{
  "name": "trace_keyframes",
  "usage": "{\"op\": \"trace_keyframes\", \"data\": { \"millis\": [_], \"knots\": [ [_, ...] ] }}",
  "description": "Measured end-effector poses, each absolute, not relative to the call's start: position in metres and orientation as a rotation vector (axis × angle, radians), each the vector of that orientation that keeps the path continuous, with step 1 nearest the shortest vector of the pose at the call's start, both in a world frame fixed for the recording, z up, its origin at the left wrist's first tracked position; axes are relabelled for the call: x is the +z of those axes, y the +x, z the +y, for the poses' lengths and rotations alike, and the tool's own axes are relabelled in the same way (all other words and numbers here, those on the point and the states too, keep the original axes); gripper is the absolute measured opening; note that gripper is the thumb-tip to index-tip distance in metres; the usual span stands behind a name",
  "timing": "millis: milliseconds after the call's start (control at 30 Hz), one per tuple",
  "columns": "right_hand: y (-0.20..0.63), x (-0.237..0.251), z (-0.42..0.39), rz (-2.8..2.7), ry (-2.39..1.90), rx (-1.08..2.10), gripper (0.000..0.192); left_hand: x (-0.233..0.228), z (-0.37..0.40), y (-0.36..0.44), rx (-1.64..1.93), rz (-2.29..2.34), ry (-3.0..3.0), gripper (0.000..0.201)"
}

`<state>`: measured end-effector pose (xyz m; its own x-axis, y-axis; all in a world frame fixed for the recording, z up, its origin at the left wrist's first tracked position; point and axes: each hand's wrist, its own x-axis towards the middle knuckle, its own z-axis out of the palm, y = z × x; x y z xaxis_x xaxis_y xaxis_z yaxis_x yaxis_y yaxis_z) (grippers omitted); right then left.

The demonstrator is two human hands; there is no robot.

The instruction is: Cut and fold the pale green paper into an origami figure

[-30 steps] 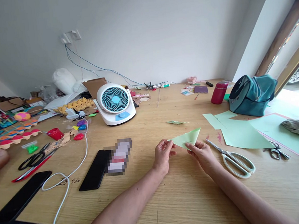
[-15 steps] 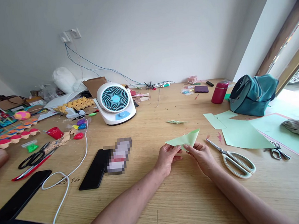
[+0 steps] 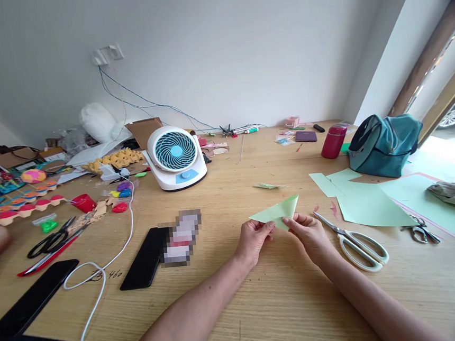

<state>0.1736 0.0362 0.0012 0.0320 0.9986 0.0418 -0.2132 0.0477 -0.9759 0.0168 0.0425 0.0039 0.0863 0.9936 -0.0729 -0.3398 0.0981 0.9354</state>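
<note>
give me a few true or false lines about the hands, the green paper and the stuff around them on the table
1. Both hands, the left hand and the right hand, pinch the folded green paper. True.
2. The white-handled scissors are in the right hand. False: they lie on the table just to its right, untouched.
3. The small fan stands beyond the hands, to their left. True.
4. The teal bag sits at the left edge of the table. False: it sits at the far right.
5. The white cable is coiled around the left hand. False: it lies apart, further left.
</note>
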Motion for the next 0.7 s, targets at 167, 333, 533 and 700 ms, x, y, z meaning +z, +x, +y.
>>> {"op": "trace_keyframes", "data": {
  "millis": [167, 333, 533, 700],
  "knots": [
    [0.1766, 0.0021, 0.038, -1.055, -1.051, 1.211, 0.03, 0.0055, 0.0433, 0.0161, 1.251, 0.915, 0.924, 0.037],
    [0.1755, 0.0038, 0.0385, -1.117, -1.04, 1.204, 0.032, 0.0048, 0.0438, 0.0162, 1.263, 0.912, 0.917, 0.037],
    [0.176, 0.0036, 0.039, -1.203, -1.065, 1.204, 0.039, 0.0056, 0.0439, 0.0156, 1.28, 0.901, 0.924, 0.036],
    [0.1761, 0.0046, 0.0395, -1.235, -1.082, 1.176, 0.044, 0.0058, 0.045, 0.015, 1.295, 0.894, 0.929, 0.037]
  ]
}}
